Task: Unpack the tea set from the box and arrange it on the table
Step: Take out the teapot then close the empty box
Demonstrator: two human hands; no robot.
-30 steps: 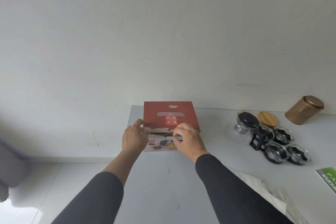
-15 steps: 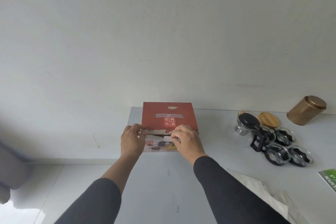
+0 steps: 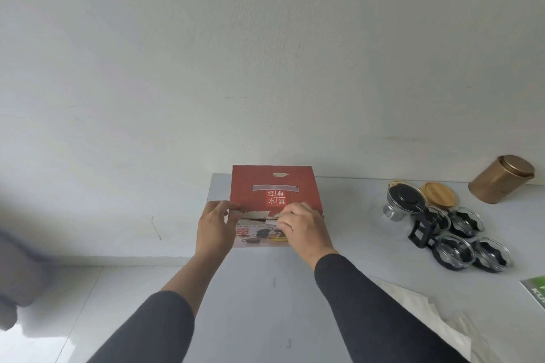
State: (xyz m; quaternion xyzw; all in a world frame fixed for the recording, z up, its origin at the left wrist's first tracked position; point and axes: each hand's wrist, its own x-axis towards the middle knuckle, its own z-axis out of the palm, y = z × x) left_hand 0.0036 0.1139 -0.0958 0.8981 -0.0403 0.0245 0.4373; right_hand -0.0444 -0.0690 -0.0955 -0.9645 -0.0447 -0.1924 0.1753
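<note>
Nearest, at 4 o'clock, crumpled white paper (image 3: pixel 418 308) lies on the pale grey table (image 3: pixel 265 298), with the corner of a green printed card (image 3: pixel 535 292) at the right edge. Two dark-sleeved forearms reach forward to the box (image 3: pixel 274 186) at 12 o'clock, which stands closed at the table's far left corner against the white wall (image 3: pixel 265 53).

The box is red cardboard — its top carries a grey slot-like strip, white Chinese characters in a small grid, and a torn, ragged front edge where the red gives way to a pale front panel printed with pictures of teaware. The left hand (image 3: pixel 213 228) grips the box's front left corner, thumb on the torn top edge. The right hand (image 3: pixel 305 228) rests at the front right, fingers curled and pinching the top flap's edge.

At 2 o'clock sits a glass teapot (image 3: pixel 404 205) with a black lid and handle, four glass cups (image 3: pixel 472 240) in black holders clustered just beside it. Behind — a round wooden lid (image 3: pixel 439 194), and farthest, a gold tin (image 3: pixel 502 180) tilted near the wall.
</note>
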